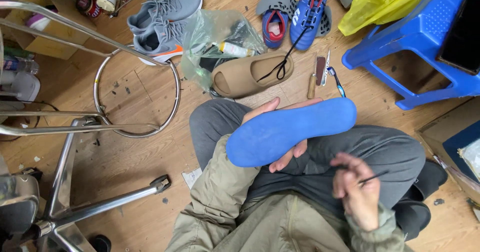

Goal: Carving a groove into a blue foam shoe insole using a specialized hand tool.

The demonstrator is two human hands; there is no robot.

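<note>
Blue insole (290, 129) across left fingers (285, 159)

The scene is evenly and brightly lit by soft, diffuse light, and only faint shadows are cast on the wooden floor (135, 152). The right hand (356, 192) is smeared by motion blur. Glare is seen on the chrome chair base (75, 209) to the left of the left hand (280, 132). Wide-angle bending is noticed at the edges.
</note>
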